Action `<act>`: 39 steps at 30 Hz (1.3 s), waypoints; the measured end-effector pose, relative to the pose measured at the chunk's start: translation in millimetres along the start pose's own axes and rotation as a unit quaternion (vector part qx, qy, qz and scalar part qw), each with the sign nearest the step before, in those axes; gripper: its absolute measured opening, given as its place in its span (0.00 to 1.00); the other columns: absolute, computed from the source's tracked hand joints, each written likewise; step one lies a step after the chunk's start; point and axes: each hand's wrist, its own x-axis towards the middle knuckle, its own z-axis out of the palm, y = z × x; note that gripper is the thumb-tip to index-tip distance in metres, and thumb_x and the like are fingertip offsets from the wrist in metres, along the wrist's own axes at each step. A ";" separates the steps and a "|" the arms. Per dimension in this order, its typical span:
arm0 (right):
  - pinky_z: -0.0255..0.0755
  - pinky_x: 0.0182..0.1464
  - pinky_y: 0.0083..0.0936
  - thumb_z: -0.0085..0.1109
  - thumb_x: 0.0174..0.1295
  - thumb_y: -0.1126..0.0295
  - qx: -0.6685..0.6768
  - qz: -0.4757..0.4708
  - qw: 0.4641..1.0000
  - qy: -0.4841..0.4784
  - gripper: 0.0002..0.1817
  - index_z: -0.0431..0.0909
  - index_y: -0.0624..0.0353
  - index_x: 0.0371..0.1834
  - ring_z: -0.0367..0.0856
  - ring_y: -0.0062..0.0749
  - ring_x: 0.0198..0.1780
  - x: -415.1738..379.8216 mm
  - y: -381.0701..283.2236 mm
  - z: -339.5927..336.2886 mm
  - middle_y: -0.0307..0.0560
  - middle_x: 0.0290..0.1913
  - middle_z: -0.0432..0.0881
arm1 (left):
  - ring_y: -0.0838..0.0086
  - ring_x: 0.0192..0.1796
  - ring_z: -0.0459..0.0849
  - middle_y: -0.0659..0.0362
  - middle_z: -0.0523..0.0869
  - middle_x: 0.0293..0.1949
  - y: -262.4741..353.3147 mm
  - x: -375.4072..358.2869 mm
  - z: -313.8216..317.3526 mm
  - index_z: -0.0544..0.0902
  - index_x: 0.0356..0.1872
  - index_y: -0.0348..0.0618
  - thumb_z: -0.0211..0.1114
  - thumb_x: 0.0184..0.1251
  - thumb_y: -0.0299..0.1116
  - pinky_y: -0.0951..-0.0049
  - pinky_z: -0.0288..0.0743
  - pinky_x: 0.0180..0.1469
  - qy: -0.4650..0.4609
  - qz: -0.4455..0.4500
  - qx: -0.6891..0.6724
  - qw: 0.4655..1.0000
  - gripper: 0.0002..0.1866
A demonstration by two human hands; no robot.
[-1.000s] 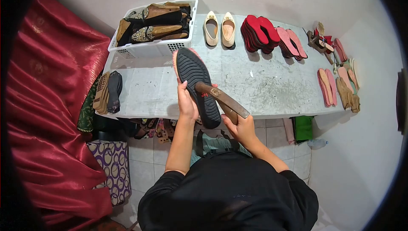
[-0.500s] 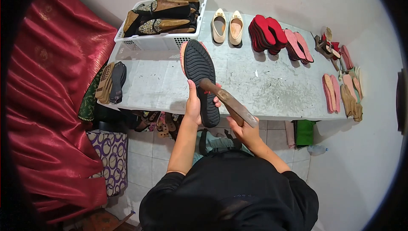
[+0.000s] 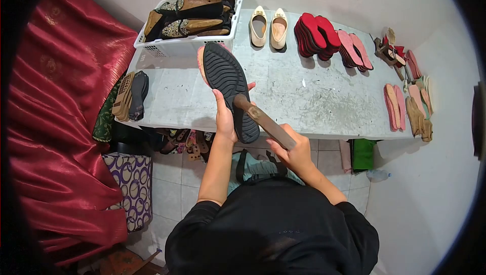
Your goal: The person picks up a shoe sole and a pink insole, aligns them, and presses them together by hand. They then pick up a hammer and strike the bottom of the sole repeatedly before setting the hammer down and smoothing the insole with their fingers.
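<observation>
My left hand (image 3: 225, 119) is wrapped round a sandal or shoe with a ridged black sole (image 3: 223, 71) turned up toward me; a pinkish edge shows along its upper left side. In my right hand (image 3: 295, 149) is a hammer (image 3: 267, 125), gripped by its wooden handle. The hammer's head lies over the middle of the sole and looks to be touching it. The shoe is held in the air above the front part of the table. The side of the shoe away from me is hidden.
On the white table (image 3: 192, 93) stand a white basket (image 3: 190, 46) of shoes on wooden lasts, cream shoes (image 3: 278, 29), red soles (image 3: 316, 34), pink soles (image 3: 354, 50) and dark soles (image 3: 138, 95). More soles (image 3: 392, 107) lie at the right. A red cloth (image 3: 66, 123) hangs at the left.
The shoe has shifted a little left and tilts further that way. My right hand holds the hammer with its handle turned, its head still over the sole. The view has shifted slightly.
</observation>
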 end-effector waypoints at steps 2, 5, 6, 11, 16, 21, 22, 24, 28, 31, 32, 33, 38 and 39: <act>0.70 0.28 0.22 0.63 0.53 0.70 0.038 -0.008 0.999 0.012 0.11 0.76 0.61 0.37 0.77 0.33 0.23 -1.2 -2.4 -1.0 0.46 0.23 0.78 | 0.73 0.23 0.70 0.58 0.72 0.20 -0.7 0.4 0.5 0.64 0.62 0.37 0.30 0.53 0.79 0.74 0.68 0.26 0.032 0.018 -0.003 0.999 0.53; 0.70 0.28 0.23 0.64 0.52 0.70 0.023 -0.019 1.000 0.010 0.11 0.75 0.61 0.36 0.78 0.36 0.23 -1.7 -2.4 -1.3 0.46 0.23 0.78 | 0.72 0.26 0.71 0.53 0.77 0.31 2.0 0.8 2.0 0.63 0.61 0.36 0.30 0.56 0.77 0.72 0.70 0.27 -0.009 0.030 -0.033 0.999 0.51; 0.70 0.28 0.23 0.64 0.52 0.70 -0.027 -0.026 0.999 -0.003 0.11 0.75 0.61 0.37 0.78 0.37 0.23 -1.1 -1.6 -0.7 0.46 0.23 0.77 | 0.71 0.28 0.72 0.52 0.77 0.39 6.2 -1.1 7.9 0.63 0.61 0.37 0.30 0.58 0.75 0.71 0.70 0.27 -0.001 0.043 -0.020 0.999 0.49; 0.70 0.27 0.22 0.64 0.52 0.71 0.033 -0.035 0.999 0.011 0.11 0.75 0.61 0.36 0.78 0.36 0.23 -3.4 2.5 1.0 0.46 0.23 0.78 | 0.69 0.32 0.73 0.52 0.70 0.58 9.8 0.0 9.4 0.62 0.60 0.40 0.32 0.62 0.71 0.67 0.72 0.28 0.012 0.087 -0.083 0.993 0.43; 0.70 0.28 0.23 0.64 0.51 0.72 -0.022 -0.035 0.999 -0.028 0.11 0.76 0.61 0.36 0.78 0.36 0.24 -3.0 2.0 -1.6 0.47 0.25 0.78 | 0.69 0.33 0.72 0.51 0.71 0.56 15.7 2.9 5.5 0.63 0.59 0.41 0.33 0.63 0.70 0.67 0.72 0.29 -0.001 0.116 -0.062 0.991 0.41; 0.70 0.28 0.23 0.65 0.50 0.72 0.028 -0.041 0.999 -0.022 0.11 0.76 0.62 0.36 0.79 0.37 0.24 -7.8 0.3 2.0 0.47 0.26 0.78 | 0.69 0.33 0.72 0.51 0.72 0.54 23.3 3.2 2.9 0.63 0.58 0.41 0.33 0.63 0.70 0.67 0.72 0.29 -0.004 0.129 -0.073 0.989 0.41; 0.70 0.28 0.23 0.65 0.50 0.72 0.028 -0.041 0.999 -0.022 0.11 0.76 0.62 0.36 0.79 0.37 0.24 -8.5 0.5 0.8 0.47 0.26 0.78 | 0.69 0.33 0.72 0.51 0.72 0.53 23.9 3.1 2.5 0.64 0.58 0.41 0.33 0.63 0.70 0.67 0.72 0.30 -0.006 0.139 -0.054 0.989 0.41; 0.70 0.28 0.24 0.64 0.51 0.71 0.002 -0.039 0.999 -0.023 0.11 0.76 0.62 0.36 0.78 0.38 0.24 -7.9 2.8 -2.0 0.47 0.27 0.78 | 0.69 0.33 0.71 0.51 0.72 0.53 25.3 2.0 2.7 0.64 0.57 0.40 0.33 0.63 0.69 0.67 0.72 0.30 -0.008 0.139 -0.074 0.988 0.40; 0.73 0.29 0.29 0.67 0.45 0.68 0.117 -0.006 0.993 -0.030 0.17 0.75 0.58 0.39 0.81 0.44 0.28 -12.4 1.5 -4.4 0.51 0.29 0.80 | 0.70 0.33 0.71 0.52 0.72 0.51 31.3 0.0 -1.0 0.65 0.56 0.40 0.35 0.63 0.69 0.67 0.71 0.29 -0.009 0.136 -0.122 0.983 0.40; 0.73 0.29 0.28 0.67 0.46 0.69 0.013 -0.021 0.998 -0.049 0.16 0.75 0.59 0.38 0.81 0.43 0.28 -13.5 7.0 -6.6 0.50 0.29 0.81 | 0.70 0.32 0.70 0.53 0.73 0.48 31.0 2.3 -5.5 0.66 0.54 0.39 0.35 0.64 0.68 0.68 0.70 0.29 0.004 0.143 -0.083 0.986 0.39; 0.73 0.30 0.27 0.67 0.46 0.68 0.021 -0.028 0.998 -0.046 0.16 0.75 0.59 0.38 0.81 0.43 0.28 -14.2 7.1 -8.6 0.50 0.29 0.81 | 0.70 0.32 0.70 0.53 0.73 0.48 31.7 2.8 -4.8 0.66 0.54 0.39 0.35 0.64 0.68 0.68 0.70 0.29 0.003 0.145 -0.082 0.986 0.39; 0.73 0.30 0.27 0.67 0.46 0.68 0.030 -0.034 0.998 -0.043 0.16 0.75 0.59 0.38 0.81 0.43 0.28 -15.1 7.4 -10.0 0.50 0.30 0.81 | 0.70 0.32 0.70 0.54 0.73 0.47 32.3 1.4 -2.5 0.66 0.53 0.39 0.36 0.64 0.68 0.68 0.70 0.29 0.005 0.140 -0.102 0.985 0.38; 0.73 0.30 0.26 0.67 0.47 0.68 0.053 -0.013 0.996 -0.070 0.16 0.75 0.60 0.38 0.81 0.42 0.28 -21.0 7.7 -13.6 0.50 0.30 0.81 | 0.70 0.32 0.70 0.54 0.73 0.45 29.2 2.3 -5.0 0.67 0.52 0.40 0.36 0.65 0.67 0.68 0.69 0.29 0.004 0.141 -0.132 0.981 0.37; 0.73 0.30 0.26 0.67 0.47 0.68 0.004 -0.010 0.997 -0.077 0.16 0.75 0.61 0.38 0.81 0.42 0.28 -21.1 7.3 -13.3 0.49 0.30 0.81 | 0.70 0.31 0.70 0.55 0.73 0.44 27.8 2.8 -6.7 0.67 0.51 0.40 0.36 0.65 0.67 0.68 0.70 0.29 0.008 0.138 -0.116 0.984 0.36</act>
